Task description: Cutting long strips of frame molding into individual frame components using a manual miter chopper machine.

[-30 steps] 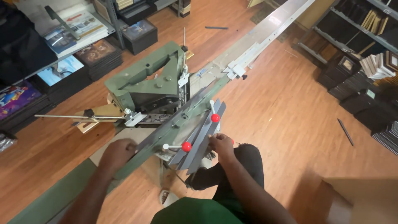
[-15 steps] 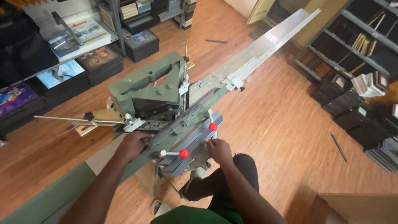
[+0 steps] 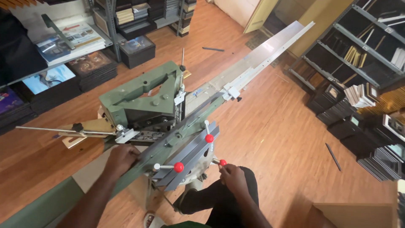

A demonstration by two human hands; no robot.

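A green mitre cutting machine stands on a wooden floor, with a long grey measuring arm reaching to the upper right. My left hand lies on the machine's green rail, its fingers curled over the edge. My right hand grips the shaft of a short lever with a red ball knob at the front of the machine. Two more red knobs stick up from the grey plate between my hands. My dark-trousered leg shows below the machine.
A thin metal rod sticks out left over a wooden block. Shelves with framed pictures line the left, and dark shelves with moulding samples the right. A cardboard box sits at the bottom right. Pencil-like sticks lie on the floor.
My right hand has moved down off the grey plate onto the lower red-knobbed lever. My left hand has slid a little along the rail. The view has shifted.
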